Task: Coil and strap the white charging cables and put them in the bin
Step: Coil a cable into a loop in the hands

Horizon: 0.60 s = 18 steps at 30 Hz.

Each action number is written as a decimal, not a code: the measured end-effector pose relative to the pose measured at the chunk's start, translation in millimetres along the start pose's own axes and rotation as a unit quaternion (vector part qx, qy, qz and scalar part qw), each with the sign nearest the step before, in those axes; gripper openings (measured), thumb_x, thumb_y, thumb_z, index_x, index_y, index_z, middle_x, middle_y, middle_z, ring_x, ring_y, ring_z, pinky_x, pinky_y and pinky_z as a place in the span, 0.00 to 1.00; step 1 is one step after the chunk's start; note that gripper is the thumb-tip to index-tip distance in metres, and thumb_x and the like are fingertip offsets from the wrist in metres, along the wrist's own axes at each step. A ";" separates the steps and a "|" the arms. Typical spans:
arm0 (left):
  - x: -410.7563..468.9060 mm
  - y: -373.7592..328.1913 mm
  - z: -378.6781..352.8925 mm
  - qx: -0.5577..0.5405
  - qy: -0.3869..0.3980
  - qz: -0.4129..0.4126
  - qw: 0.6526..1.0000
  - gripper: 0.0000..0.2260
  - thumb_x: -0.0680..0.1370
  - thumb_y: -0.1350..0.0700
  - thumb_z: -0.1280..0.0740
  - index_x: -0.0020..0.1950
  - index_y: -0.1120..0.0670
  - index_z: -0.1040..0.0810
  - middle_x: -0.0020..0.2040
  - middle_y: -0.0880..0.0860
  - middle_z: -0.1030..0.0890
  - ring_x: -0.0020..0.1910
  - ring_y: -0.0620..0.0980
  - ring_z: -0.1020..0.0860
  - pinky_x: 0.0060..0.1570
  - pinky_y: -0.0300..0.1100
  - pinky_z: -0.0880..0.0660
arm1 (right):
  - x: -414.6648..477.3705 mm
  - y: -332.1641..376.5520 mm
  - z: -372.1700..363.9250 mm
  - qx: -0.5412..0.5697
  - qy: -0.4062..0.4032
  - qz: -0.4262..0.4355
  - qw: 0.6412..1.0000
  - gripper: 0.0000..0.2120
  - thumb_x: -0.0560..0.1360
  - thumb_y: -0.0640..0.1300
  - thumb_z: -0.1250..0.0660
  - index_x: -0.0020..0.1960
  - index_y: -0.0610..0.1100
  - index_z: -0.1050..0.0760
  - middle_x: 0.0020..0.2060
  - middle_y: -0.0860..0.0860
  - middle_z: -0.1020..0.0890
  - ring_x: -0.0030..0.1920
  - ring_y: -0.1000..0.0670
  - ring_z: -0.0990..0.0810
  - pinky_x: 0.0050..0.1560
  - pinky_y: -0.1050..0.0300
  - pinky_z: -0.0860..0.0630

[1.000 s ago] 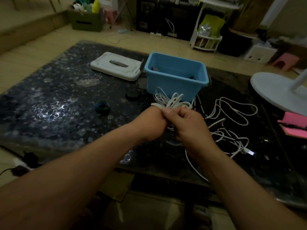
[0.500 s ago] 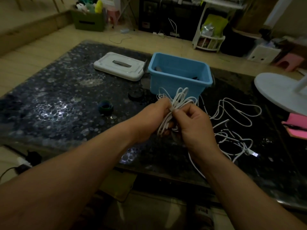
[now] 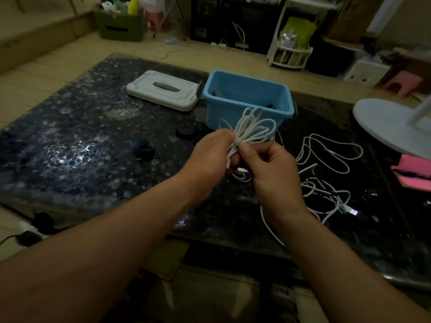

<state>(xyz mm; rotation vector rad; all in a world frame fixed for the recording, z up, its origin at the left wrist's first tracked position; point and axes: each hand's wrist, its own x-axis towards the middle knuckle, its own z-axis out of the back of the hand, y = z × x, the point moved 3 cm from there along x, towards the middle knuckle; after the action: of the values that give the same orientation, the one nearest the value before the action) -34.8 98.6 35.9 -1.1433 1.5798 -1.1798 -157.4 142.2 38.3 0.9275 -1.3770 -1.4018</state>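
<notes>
Hands are meeting at mid-frame over the dark worktop (image 3: 70, 148), both working on one coil (image 3: 254, 127) of white cable. The left hand (image 3: 210, 157) is wrapping its grip round the coil's waist, fingers curled tight. The right hand (image 3: 272, 173) is pinching narrowly, thumb against forefinger, at what looks like a pale strap (image 3: 238, 142) banding that same waist. Whether the strap is fully fastened is too small to tell.

The coil's loops are fanning above the hands toward the upper right, while its plug ends are hanging below the fists. Its long axis is therefore pointing up the frame, straight at the bin (image 3: 228, 115). The bin is standing open just above the hands, and the loop tips are overlapping its front wall in the picture, though they are probably hanging in front of it rather than touching.

Both hands are lying about equally near the bin. Since the left one is carrying the coil, it seems the likelier to make the drop, a short forward reach over the rim.

Loose cables (image 3: 331, 159) are sprawling at right of frame, not yet coiled. A lid (image 3: 163, 92) is lying left of the bin and a dark roll (image 3: 143, 149) left of the hands.
</notes>
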 end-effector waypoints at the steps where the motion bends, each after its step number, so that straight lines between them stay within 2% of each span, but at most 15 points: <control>1: -1.1 -1.4 -0.6 0.005 -0.008 -0.006 1.000 0.12 0.85 0.58 0.44 0.50 0.61 0.23 0.29 0.53 0.29 0.27 0.47 0.32 0.26 0.40 0.36 | -0.5 -0.7 -1.1 0.021 0.002 -0.007 1.000 0.12 0.81 0.46 0.27 0.49 0.35 0.19 0.41 0.45 0.12 0.46 0.47 0.12 0.55 0.49 0.17; 2: -1.5 -2.8 -1.2 0.008 -0.014 -0.010 1.000 0.13 0.85 0.59 0.45 0.53 0.63 0.22 0.29 0.53 0.28 0.26 0.47 0.32 0.25 0.39 0.36 | -1.7 -1.0 -2.7 0.050 0.007 -0.015 0.999 0.14 0.81 0.44 0.27 0.50 0.31 0.21 0.40 0.44 0.12 0.44 0.47 0.12 0.52 0.53 0.17; 4: -0.6 -4.4 -0.4 0.000 -0.014 -0.008 1.000 0.15 0.85 0.59 0.46 0.63 0.59 0.21 0.28 0.53 0.27 0.26 0.46 0.31 0.24 0.39 0.36 | -5.3 3.6 -6.9 0.113 0.029 -0.024 0.993 0.14 0.82 0.41 0.30 0.52 0.28 0.24 0.37 0.41 0.15 0.36 0.47 0.15 0.41 0.59 0.19; 8: 4.2 -5.9 4.9 -0.026 0.065 0.004 0.998 0.18 0.88 0.56 0.45 0.77 0.54 0.29 0.29 0.54 0.26 0.25 0.47 0.30 0.23 0.39 0.34 | -6.5 15.8 -4.5 0.170 0.100 -0.070 0.978 0.07 0.83 0.39 0.34 0.55 0.34 0.26 0.37 0.35 0.23 0.21 0.57 0.26 0.23 0.68 0.32; 10: 3.7 -6.6 7.4 -0.033 0.096 0.006 0.995 0.19 0.88 0.55 0.44 0.79 0.53 0.31 0.30 0.55 0.27 0.26 0.48 0.31 0.23 0.39 0.34 | -2.4 14.9 -1.0 0.140 0.151 -0.081 0.975 0.10 0.80 0.46 0.32 0.53 0.39 0.23 0.39 0.32 0.26 0.20 0.58 0.35 0.20 0.67 0.40; 12: 3.2 -7.2 8.7 -0.040 0.112 0.009 0.993 0.19 0.88 0.54 0.43 0.80 0.53 0.31 0.31 0.55 0.28 0.26 0.49 0.33 0.24 0.40 0.35 | -1.7 13.8 0.2 0.123 0.186 -0.086 0.971 0.13 0.77 0.51 0.32 0.48 0.40 0.21 0.36 0.33 0.24 0.21 0.57 0.40 0.21 0.65 0.45; 14: 3.3 -7.4 9.6 -0.046 0.121 0.012 0.992 0.19 0.88 0.54 0.43 0.79 0.53 0.30 0.31 0.56 0.29 0.26 0.49 0.34 0.24 0.40 0.35 | -2.3 13.0 -0.2 0.131 0.185 -0.087 0.970 0.12 0.76 0.50 0.33 0.47 0.41 0.21 0.34 0.40 0.19 0.20 0.58 0.38 0.21 0.65 0.45; 18: 3.7 -8.3 7.9 -0.066 0.139 0.019 0.988 0.17 0.88 0.55 0.43 0.75 0.55 0.25 0.31 0.56 0.31 0.25 0.47 0.33 0.22 0.39 0.36 | -5.1 17.4 -1.0 0.155 0.170 -0.071 0.970 0.05 0.84 0.38 0.37 0.56 0.38 0.24 0.41 0.35 0.22 0.20 0.59 0.28 0.21 0.70 0.36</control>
<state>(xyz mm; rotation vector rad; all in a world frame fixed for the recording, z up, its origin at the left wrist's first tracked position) -26.6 92.3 41.9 -1.0620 1.9066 -1.2664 -153.1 147.9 55.0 1.4251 -1.3039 -1.0777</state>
